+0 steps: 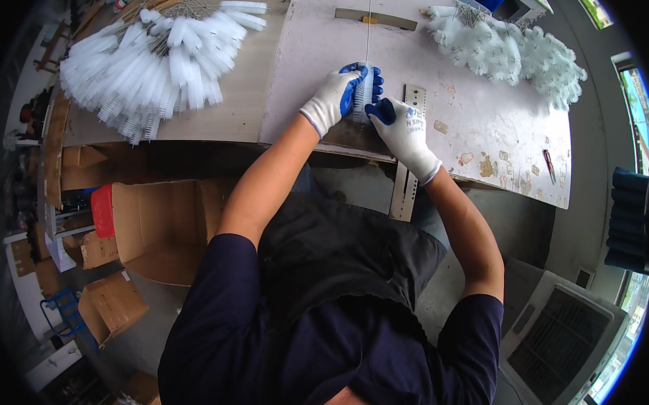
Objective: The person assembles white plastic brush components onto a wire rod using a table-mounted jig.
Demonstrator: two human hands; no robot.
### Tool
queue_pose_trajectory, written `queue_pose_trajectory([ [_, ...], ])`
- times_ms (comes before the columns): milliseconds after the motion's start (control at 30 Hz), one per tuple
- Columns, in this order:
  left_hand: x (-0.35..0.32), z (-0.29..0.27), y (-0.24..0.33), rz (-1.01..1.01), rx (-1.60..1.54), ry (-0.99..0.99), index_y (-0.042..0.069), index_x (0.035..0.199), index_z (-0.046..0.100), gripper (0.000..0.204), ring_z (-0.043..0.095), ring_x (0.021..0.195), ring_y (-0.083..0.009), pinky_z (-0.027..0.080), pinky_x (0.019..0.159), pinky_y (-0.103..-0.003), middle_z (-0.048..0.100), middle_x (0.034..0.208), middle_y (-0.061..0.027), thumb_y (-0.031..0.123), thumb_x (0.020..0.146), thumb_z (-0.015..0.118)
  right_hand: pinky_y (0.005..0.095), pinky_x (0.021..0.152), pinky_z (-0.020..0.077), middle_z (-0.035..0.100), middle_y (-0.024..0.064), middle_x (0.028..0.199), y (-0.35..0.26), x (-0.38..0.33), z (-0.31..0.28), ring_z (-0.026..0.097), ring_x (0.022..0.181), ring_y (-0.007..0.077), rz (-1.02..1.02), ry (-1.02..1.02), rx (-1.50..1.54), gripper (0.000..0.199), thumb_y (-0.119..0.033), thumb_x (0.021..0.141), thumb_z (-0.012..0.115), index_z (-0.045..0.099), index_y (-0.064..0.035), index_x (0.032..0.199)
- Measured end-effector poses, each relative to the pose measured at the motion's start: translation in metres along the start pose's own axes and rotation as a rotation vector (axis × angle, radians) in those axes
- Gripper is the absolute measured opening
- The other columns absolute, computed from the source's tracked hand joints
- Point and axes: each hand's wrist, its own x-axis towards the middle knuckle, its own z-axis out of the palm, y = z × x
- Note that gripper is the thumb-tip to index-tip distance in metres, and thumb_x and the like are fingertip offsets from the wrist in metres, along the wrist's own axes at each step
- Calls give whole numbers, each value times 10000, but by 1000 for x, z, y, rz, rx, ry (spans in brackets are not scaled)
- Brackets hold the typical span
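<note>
A white-bristled bottle brush point(362, 111) is held over the table's near edge, with its thin wire stem pointing away from me. My left hand point(338, 94), in a white glove with blue coated fingers, is closed around the brush, and the fingertips show past its right side. Gloved the same way, my right hand point(407, 131) is closed at the brush's near right edge, thumb and fingers bent against the bristles. Its fingertips are partly hidden. A perforated metal bar point(404, 191) runs past the table edge beside my right hand.
A large pile of white brushes point(157, 65) lies at the far left, another pile point(505, 51) at the far right. A curved metal strip point(397, 22) lies ahead. A small red-handled tool point(549, 166) rests at right. Cardboard boxes point(160, 224) stand below left; an air cooler point(561, 347) stands lower right.
</note>
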Motion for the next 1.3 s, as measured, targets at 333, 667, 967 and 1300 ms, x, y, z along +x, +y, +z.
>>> queue_pose_trajectory([
  [333, 2, 1, 5, -40, 86, -39, -59, 1293, 512, 375, 610, 1106, -332, 490, 988, -422, 604, 1235, -215, 144, 992, 414, 424, 904, 491, 504, 98, 1327, 21, 11, -23, 549, 1063, 284, -759, -156, -549, 565, -305, 792, 707, 556, -133, 1308],
  [667, 12, 8, 8, -102, 139, -1, -39, 1125, 623, 254, 655, 950, -238, 540, 850, -343, 671, 1085, -134, 85, 948, 491, 387, 769, 512, 581, 80, 1031, 24, 46, -10, 587, 939, 237, -1027, -233, -564, 269, -359, 896, 583, 659, -125, 1006],
  [967, 10, 43, 9, 17, 645, 16, 50, 996, 694, 157, 632, 730, -151, 519, 660, -305, 688, 896, -39, 98, 908, 573, 383, 660, 513, 676, 58, 820, -3, 28, -16, 657, 709, 250, -868, -295, -640, 175, -257, 853, 584, 680, -115, 821],
  [1300, -129, 12, -63, 276, 442, 450, 5, 1055, 659, 152, 646, 685, -123, 541, 609, -271, 680, 851, -41, 55, 955, 557, 403, 609, 549, 719, 98, 867, -26, 4, -22, 713, 741, 283, -508, -515, -702, 224, -234, 880, 553, 724, -89, 886],
])
